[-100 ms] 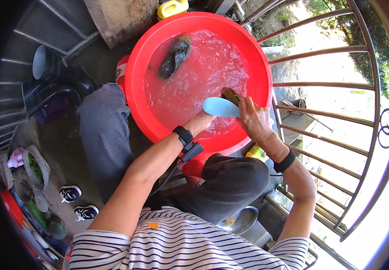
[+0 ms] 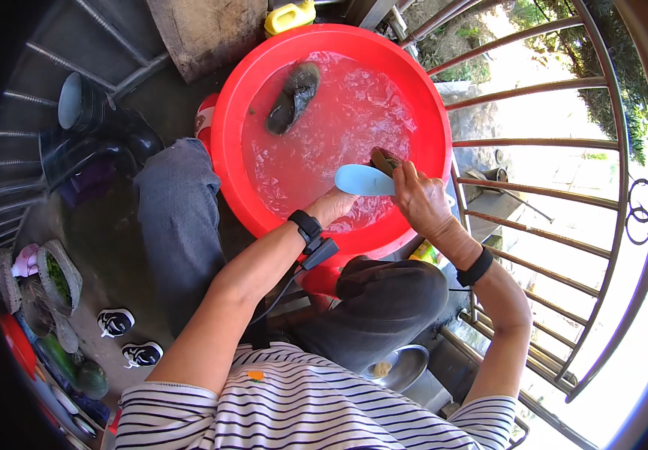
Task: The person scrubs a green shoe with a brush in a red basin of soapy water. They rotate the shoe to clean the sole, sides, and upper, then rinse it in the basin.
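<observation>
Over the right part of a red basin of cloudy water, both my hands are close together. A light blue, shoe-sole-shaped piece lies across them. My left hand holds its rounded end from below, most of its fingers hidden. My right hand is closed at the narrower end, its fingers curled over a brown, block-like thing that is mostly covered, so its kind is unclear. A dark, wet shoe lies partly under water at the basin's far left.
A yellow jug stands behind the basin beside a wooden board. Metal railings run along the right. Black rubber boots, small black sneakers and vegetables are on the left. A metal bowl sits near my right leg.
The light blue piece and my right hand have shifted slightly left. The rest of the view has moved only a little.
</observation>
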`<action>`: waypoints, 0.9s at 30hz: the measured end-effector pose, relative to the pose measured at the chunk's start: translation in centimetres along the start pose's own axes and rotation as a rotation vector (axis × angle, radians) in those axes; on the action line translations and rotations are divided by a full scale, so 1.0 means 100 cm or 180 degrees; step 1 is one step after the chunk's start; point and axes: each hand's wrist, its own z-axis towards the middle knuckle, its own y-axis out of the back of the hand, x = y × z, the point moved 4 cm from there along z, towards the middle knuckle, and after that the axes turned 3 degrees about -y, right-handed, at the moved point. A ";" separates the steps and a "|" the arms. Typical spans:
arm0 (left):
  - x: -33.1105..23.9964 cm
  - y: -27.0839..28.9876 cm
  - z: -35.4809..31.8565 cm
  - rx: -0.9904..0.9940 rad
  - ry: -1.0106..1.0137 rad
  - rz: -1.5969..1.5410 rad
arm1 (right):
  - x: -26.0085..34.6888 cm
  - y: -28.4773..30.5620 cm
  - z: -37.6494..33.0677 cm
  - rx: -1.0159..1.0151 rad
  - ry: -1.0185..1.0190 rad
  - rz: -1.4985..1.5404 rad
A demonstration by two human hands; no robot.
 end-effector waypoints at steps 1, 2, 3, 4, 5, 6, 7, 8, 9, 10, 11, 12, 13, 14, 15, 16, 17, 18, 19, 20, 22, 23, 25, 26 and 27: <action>-0.003 0.000 -0.006 0.0038 0.0007 -0.0030 | 0.006 0.009 0.001 -0.0314 0.0219 -0.0298; -0.006 -0.001 -0.011 0.0058 0.0008 -0.0067 | 0.008 0.014 0.001 -0.0343 0.0241 -0.0355; -0.008 -0.003 -0.014 0.0062 0.0012 -0.0108 | 0.011 0.020 0.000 -0.0367 0.0261 -0.0412; -0.009 -0.006 -0.016 0.0052 0.0011 -0.0147 | 0.013 0.025 -0.001 -0.0390 0.0279 -0.0467; -0.011 -0.010 -0.016 0.0050 0.0005 -0.0184 | 0.014 0.030 -0.002 -0.0452 0.0259 -0.0473; -0.012 -0.015 -0.016 0.0037 -0.0005 -0.0208 | 0.014 0.034 -0.004 -0.0390 0.0214 -0.0482; -0.013 -0.020 -0.015 -0.0008 -0.0011 -0.0216 | 0.013 0.038 -0.007 -0.0357 0.0167 -0.0491; -0.013 -0.026 -0.012 -0.0048 -0.0023 -0.0214 | 0.012 0.042 -0.010 -0.0326 0.0116 -0.0495; -0.014 -0.029 -0.012 -0.0095 -0.0045 -0.0213 | 0.007 0.045 -0.013 -0.0189 -0.0044 -0.0380; -0.013 -0.032 -0.010 -0.0122 -0.0011 -0.0205 | 0.002 0.048 -0.016 -0.0189 -0.0267 -0.0229; -0.013 -0.033 -0.012 -0.0079 -0.0068 -0.0205 | -0.004 0.052 -0.020 -0.0197 -0.0447 -0.0034; -0.011 -0.032 -0.013 -0.0159 0.0065 -0.0173 | -0.011 0.053 -0.024 -0.0174 -0.0682 0.0156; -0.010 -0.029 -0.016 -0.0149 0.0120 -0.0157 | -0.019 0.055 -0.028 -0.0247 -0.0968 0.0555; -0.007 -0.024 -0.019 -0.0206 0.0255 -0.0125 | -0.024 0.056 -0.032 -0.0434 -0.1087 0.0709; -0.007 -0.020 -0.023 -0.0185 0.0206 0.0118 | -0.030 0.053 -0.036 -0.0361 -0.1250 0.0919; -0.007 -0.016 -0.026 -0.0026 0.0127 -0.0151 | -0.034 0.048 -0.040 -0.0324 -0.1442 0.1104; -0.006 -0.011 -0.030 -0.0025 0.0168 -0.0238 | -0.038 0.043 -0.044 -0.0374 -0.1604 0.1323; -0.006 -0.006 -0.034 -0.0011 0.0178 -0.0363 | -0.039 0.037 -0.047 -0.0427 -0.1755 0.1543; -0.006 0.000 -0.038 -0.0148 0.0230 -0.0454 | -0.039 0.030 -0.050 -0.0481 -0.1814 0.1838; -0.007 0.004 -0.043 -0.0177 0.0192 -0.0475 | -0.039 0.021 -0.054 -0.0427 -0.2061 0.2105; -0.011 0.012 -0.053 -0.0286 0.0134 -0.0510 | -0.034 0.001 -0.061 -0.0337 -0.2399 0.2773; -0.014 0.015 -0.058 -0.0297 0.0137 -0.0487 | -0.030 -0.009 -0.064 -0.0322 -0.2588 0.3070; -0.019 0.021 -0.068 -0.0194 0.0296 -0.0642 | -0.020 -0.026 -0.068 -0.0326 -0.2847 0.3659; -0.022 0.024 -0.073 -0.0189 0.0393 -0.0731 | -0.015 -0.035 -0.070 -0.0256 -0.3054 0.3941; -0.025 0.026 -0.077 -0.0059 0.0483 -0.0717 | -0.009 -0.042 -0.071 -0.0295 -0.3176 0.4126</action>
